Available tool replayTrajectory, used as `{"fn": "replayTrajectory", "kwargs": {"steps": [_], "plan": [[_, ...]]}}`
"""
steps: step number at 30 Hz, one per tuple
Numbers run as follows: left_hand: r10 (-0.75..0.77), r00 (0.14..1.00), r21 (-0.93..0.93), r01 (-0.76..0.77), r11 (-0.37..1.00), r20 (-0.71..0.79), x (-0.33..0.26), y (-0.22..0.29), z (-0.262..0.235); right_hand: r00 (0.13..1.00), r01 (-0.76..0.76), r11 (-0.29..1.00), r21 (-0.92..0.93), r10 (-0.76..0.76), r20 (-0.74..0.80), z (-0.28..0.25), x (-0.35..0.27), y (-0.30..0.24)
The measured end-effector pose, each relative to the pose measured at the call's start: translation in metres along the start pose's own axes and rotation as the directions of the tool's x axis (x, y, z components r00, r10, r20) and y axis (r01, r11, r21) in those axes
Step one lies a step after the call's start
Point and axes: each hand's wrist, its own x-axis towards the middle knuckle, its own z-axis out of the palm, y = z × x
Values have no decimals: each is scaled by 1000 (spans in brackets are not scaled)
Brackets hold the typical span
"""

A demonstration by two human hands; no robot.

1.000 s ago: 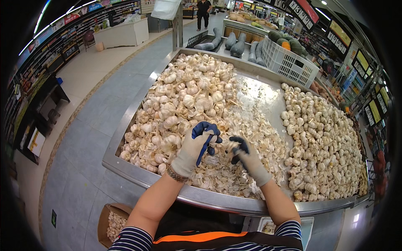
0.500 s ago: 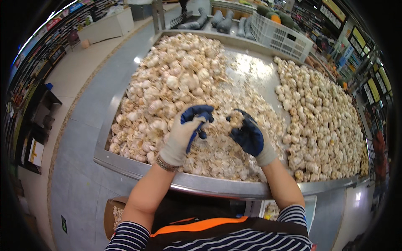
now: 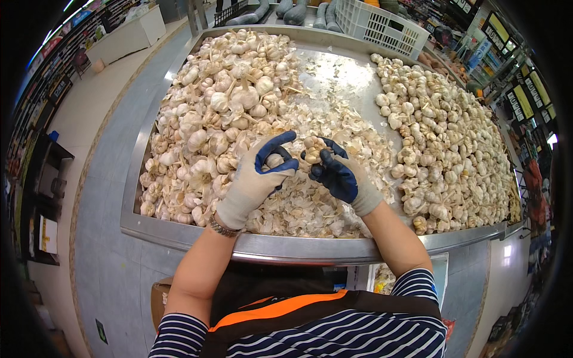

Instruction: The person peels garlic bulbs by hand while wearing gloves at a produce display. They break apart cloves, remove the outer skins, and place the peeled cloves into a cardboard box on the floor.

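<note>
My right hand (image 3: 339, 176), in a blue-coated glove, pinches a garlic bulb (image 3: 313, 150) between thumb and fingers. Facing it, my left hand (image 3: 256, 173) wears the same kind of glove, its thumb and forefinger curved and apart. A pale garlic bulb (image 3: 274, 161) shows inside that curve; whether the hand touches it or it lies behind, I cannot tell. Both hands hover over loose garlic skins (image 3: 298, 209) on a metal display table (image 3: 286, 249). Left of them is a heap of garlic bulbs with stems and skins (image 3: 239, 95).
Another heap of garlic bulbs (image 3: 441, 149) covers the table's right side. A bare strip of metal (image 3: 334, 74) lies between the heaps. Behind the raised rim are a white plastic crate (image 3: 382, 27) and dark green gourds (image 3: 295, 13). A cardboard box (image 3: 160, 295) stands below the front edge.
My hands have drawn closer together, and the garlic bulb in my right hand has come nearer to the left. The left thumb and forefinger have spread. The whole view has shifted slightly.
</note>
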Motion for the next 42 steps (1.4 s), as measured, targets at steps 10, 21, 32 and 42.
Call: {"fn": "replayTrajectory", "kwargs": {"steps": [10,21,32,42], "plan": [[-175,970,112,158,981,166,-5,12,16,958,186,694,-696,-285,-29,17,-10,3],[-381,920,-863,265,431,92,9,-2,-10,827,155,-475,-866,-418,377,35,-21,-29],[439,877,352,-481,803,196,3,-29,21,974,-162,955,250,114,197,24,-10,20],[516,846,213,-532,819,131,0,-10,15,975,-109,915,389,23,220,24,-7,12]]}}
